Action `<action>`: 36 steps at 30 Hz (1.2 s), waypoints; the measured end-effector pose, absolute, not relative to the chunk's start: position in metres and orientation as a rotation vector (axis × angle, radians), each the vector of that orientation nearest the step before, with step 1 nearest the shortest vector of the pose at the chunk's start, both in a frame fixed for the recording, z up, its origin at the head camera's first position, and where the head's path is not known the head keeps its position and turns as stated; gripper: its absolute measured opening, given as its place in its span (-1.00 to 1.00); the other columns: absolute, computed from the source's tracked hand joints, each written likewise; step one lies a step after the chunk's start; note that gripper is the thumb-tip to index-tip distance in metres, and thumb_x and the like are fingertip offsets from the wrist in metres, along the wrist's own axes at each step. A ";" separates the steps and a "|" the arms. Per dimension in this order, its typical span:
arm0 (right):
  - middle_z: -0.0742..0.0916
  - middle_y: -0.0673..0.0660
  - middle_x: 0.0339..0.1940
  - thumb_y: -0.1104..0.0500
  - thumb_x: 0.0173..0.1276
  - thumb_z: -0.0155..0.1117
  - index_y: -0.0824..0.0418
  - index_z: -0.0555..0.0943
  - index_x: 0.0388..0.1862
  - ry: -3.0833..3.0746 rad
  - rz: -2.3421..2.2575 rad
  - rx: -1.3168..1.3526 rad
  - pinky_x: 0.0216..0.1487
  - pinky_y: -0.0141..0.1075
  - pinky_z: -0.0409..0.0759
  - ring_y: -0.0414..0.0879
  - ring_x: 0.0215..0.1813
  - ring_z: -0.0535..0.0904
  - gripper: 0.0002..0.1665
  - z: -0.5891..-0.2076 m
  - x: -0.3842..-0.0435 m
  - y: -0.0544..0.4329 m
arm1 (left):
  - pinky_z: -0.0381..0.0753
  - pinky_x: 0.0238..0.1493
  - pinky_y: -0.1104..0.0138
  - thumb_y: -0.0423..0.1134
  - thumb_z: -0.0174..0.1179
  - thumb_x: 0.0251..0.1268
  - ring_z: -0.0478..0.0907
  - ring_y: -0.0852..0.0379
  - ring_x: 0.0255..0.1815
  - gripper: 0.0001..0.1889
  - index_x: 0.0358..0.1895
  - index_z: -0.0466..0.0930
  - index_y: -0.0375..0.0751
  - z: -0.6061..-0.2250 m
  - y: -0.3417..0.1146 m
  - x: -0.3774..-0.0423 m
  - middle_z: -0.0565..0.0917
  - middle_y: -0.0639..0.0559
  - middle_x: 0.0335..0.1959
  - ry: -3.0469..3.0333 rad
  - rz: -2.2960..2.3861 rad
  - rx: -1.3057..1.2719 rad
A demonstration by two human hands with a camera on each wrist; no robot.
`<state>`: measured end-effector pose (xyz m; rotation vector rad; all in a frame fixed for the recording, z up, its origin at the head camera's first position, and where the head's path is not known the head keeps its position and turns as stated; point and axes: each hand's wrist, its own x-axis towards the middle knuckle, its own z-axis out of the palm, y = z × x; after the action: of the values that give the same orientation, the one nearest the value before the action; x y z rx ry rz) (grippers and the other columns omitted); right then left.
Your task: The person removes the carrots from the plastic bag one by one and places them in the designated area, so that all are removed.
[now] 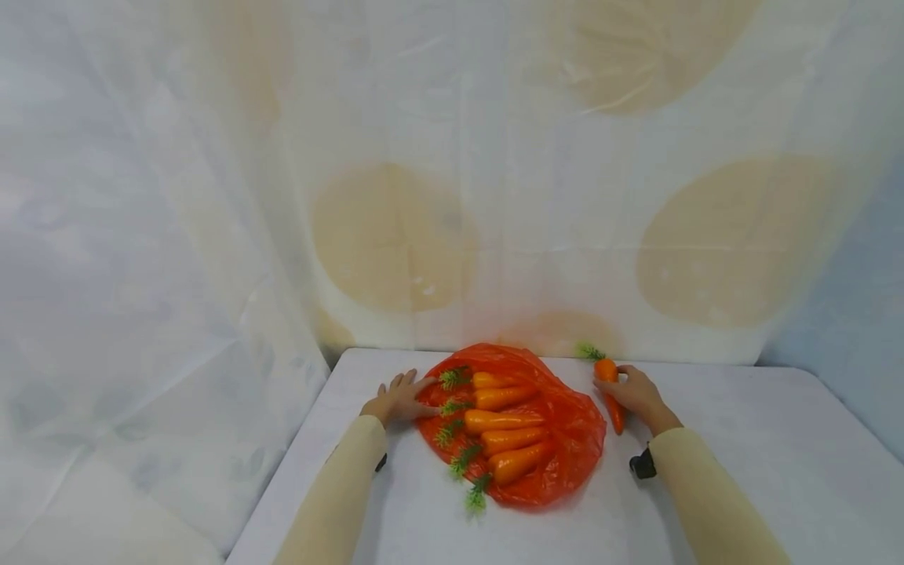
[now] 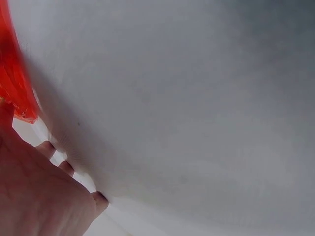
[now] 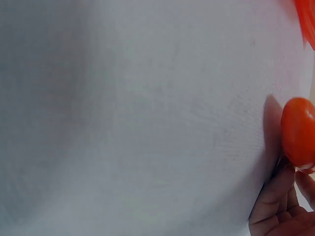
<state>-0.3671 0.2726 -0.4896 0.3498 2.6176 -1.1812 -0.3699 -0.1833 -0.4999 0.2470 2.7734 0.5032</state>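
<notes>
Carrots lie on a red bag on the table; the left hand, fingers spread, touches the bag's edge; the right hand grips a single carrot just beside it

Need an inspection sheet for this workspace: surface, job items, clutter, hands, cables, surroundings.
Surface: white table, bearing the items below.
Job items: red bag; five carrots with green tops, on or partly in it, cannot tell which; loose carrot to their right, apart from the bag.
Clutter: nothing seen.
Hands: left hand touches the bag's edge, fingers spread; right hand holds the loose carrot.
Cables: nothing seen.
Surroundings: pale sheeting with tan spots behind the table.
</notes>
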 end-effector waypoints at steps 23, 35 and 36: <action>0.21 0.56 0.46 -0.41 0.32 0.14 0.41 -0.05 0.53 2.707 -1.056 0.251 0.31 0.32 0.34 0.46 0.37 0.22 0.21 -0.496 -0.375 0.278 | -0.24 0.50 -0.32 0.38 0.16 0.20 -0.15 -0.27 0.61 -0.19 0.52 0.17 0.31 -0.497 -0.185 -0.370 -0.06 -0.12 0.63 2.767 0.493 0.267; 0.44 0.52 0.27 -0.41 0.29 0.19 0.34 -0.03 0.55 2.762 -1.065 0.175 0.03 0.05 0.67 0.23 0.03 0.55 0.21 -0.481 -0.374 0.283 | -0.28 0.52 -0.28 0.38 0.16 0.20 -0.19 -0.25 0.62 -0.17 0.53 0.14 0.30 -0.501 -0.189 -0.377 -0.08 -0.10 0.64 2.757 0.507 0.230; 0.45 0.53 0.25 -0.40 0.30 0.19 0.35 -0.02 0.54 2.768 -1.063 0.161 0.00 0.04 0.68 0.23 0.00 0.57 0.20 -0.480 -0.373 0.284 | -0.28 0.52 -0.28 0.37 0.15 0.22 -0.20 -0.24 0.62 -0.17 0.54 0.13 0.30 -0.502 -0.189 -0.377 -0.10 -0.10 0.64 2.751 0.501 0.230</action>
<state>-0.3729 0.2843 -0.4798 0.1609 2.7680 -1.0626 -0.3766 -0.1889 -0.5015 0.2304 2.7512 0.5009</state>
